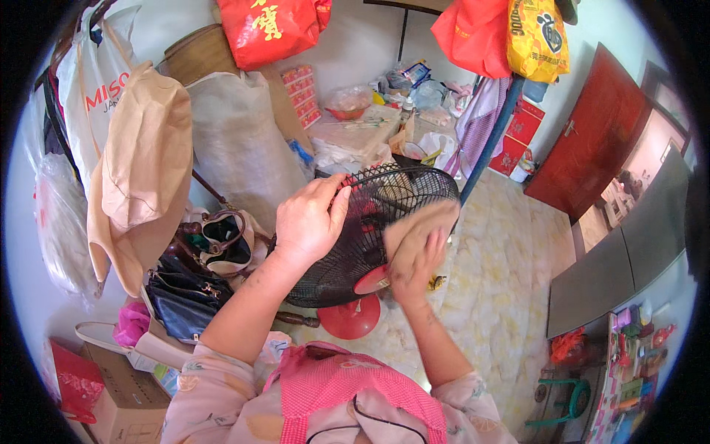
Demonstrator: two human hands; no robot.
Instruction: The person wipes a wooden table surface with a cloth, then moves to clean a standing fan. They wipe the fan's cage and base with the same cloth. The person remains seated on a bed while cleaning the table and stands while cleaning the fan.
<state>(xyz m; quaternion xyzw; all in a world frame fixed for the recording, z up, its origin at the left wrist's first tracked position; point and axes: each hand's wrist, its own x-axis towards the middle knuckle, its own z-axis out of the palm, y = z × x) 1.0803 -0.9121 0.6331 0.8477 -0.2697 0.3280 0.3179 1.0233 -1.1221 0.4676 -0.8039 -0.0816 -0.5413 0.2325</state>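
An electric stand fan with a black wire guard (327,277) is right before me, its round red base (350,317) on the floor below. My left hand (312,215) grips the guard's upper left rim, thumb toward me. My right hand (419,266) presses a tan cloth (420,225) against the front of the guard on its right side. Hand and cloth are slightly blurred. The red centre badge (373,280) of the guard shows just left of my right hand. Behind the mesh the blades are hard to make out.
Left, a tan hat (147,155) and plastic bags hang near handbags (188,299) and a cardboard box (133,397). A cluttered table (355,130) stands behind the fan. A blue pole (491,141) rises to its right. Farther right are a red-brown door (591,133) and a green stool (571,399).
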